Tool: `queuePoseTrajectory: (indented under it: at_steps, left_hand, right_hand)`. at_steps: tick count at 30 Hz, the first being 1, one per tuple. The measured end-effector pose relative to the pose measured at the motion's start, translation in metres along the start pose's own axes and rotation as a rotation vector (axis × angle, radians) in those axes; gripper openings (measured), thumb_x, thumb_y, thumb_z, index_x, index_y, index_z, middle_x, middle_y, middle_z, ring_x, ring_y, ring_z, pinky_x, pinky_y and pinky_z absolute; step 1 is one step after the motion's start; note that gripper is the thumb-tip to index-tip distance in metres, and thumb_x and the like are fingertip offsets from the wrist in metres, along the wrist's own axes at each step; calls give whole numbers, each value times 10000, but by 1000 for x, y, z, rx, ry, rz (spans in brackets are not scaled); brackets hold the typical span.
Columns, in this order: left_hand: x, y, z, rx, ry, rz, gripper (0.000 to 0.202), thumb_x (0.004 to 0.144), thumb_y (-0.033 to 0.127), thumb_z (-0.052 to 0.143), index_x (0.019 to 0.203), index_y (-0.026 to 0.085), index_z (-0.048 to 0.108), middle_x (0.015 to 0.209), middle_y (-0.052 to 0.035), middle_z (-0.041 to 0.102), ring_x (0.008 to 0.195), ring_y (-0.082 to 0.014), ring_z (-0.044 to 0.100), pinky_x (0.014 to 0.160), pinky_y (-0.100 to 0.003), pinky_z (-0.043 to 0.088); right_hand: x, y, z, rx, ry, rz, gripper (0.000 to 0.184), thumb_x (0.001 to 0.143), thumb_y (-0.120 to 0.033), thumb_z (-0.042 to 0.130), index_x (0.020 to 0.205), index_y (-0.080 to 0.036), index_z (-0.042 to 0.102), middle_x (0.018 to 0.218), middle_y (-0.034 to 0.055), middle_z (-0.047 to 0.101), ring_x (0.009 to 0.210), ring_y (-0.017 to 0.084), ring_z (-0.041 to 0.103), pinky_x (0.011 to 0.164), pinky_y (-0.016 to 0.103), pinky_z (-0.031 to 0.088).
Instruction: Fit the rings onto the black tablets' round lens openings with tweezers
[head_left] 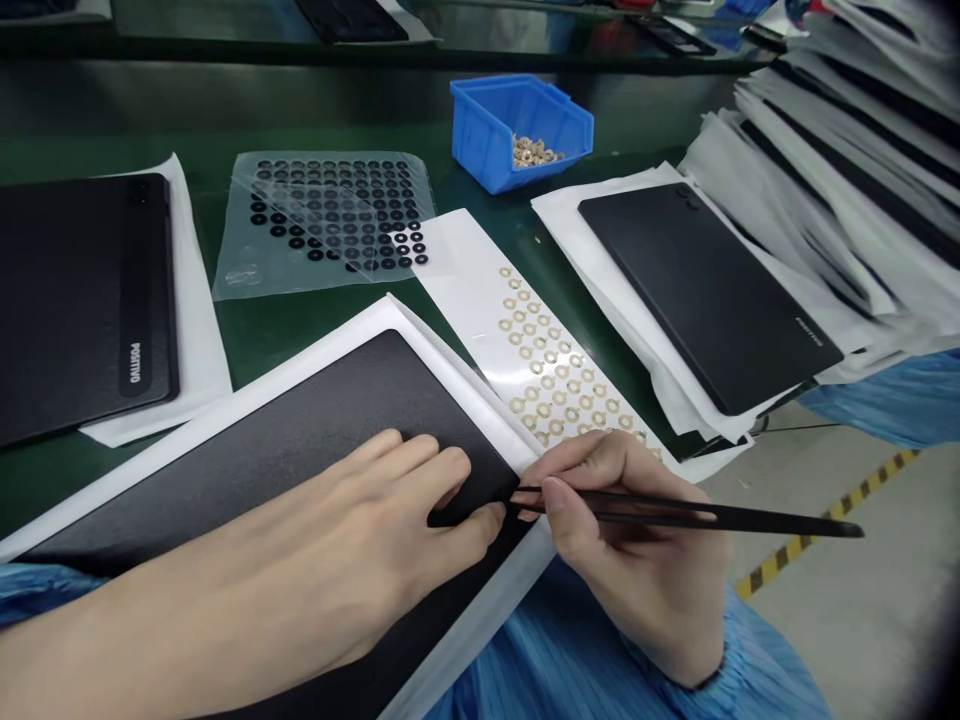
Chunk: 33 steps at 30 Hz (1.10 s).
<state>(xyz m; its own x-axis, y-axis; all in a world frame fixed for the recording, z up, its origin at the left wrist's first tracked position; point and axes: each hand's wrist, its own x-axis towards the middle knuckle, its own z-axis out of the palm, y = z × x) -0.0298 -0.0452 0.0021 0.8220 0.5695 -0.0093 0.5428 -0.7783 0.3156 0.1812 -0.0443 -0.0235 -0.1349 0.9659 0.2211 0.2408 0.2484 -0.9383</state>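
Note:
My left hand [352, 545] lies flat, fingers stretched out, on a black tablet cover [300, 430] that rests on white paper at the near edge. Its fingertips press near the cover's right corner. My right hand [637, 540] pinches black tweezers [675, 512], whose tips touch that same corner beside my left fingertips. Just beyond the hands lies a white strip [487, 310] carrying several small gold rings.
A clear sheet of black rings [330, 215] lies behind. A blue bin [517, 125] holds gold rings. Another black cover [705, 295] sits on paper at right, one more [75, 300] at left. Stacked wrapped covers [847, 170] fill the far right. The table edge drops to floor at right.

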Motion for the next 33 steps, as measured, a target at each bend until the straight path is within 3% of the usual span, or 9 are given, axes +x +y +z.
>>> queuePoseTrajectory:
  at_steps: [6,21,27,33]
  left_hand:
    - [2,1,-2,16,23,21,538,752,-34,414,1255,138,500,830,-42,439,694,-176,371,574,-303,276]
    - [3,2,-3,32,35,25,607,720,-59,393,1289,134,477,835,-41,424,696,-174,359,582,-300,273]
    - [1,1,-3,28,30,30,598,722,-50,409,1288,133,477,835,-41,421,696,-176,351,575,-302,267]
    - [1,2,-1,37,33,33,576,717,-46,424,1260,130,498,831,-42,425,701,-179,351,577,-306,265]
  right_hand:
    - [1,-1,0,-7,-10,9,174,786,-87,615,703,-219,537,719,-17,635,599,114,632,524,241,535]
    - [6,-1,-3,-34,-83,10,198,770,-87,604,662,-211,493,680,-4,621,568,124,624,523,250,539]
    - [4,-1,1,-13,-2,15,176,778,-89,607,670,-209,538,686,1,630,572,120,625,508,241,536]
    - [4,1,0,-15,-28,-12,186,779,-81,604,664,-206,527,673,-6,628,558,111,618,504,234,513]
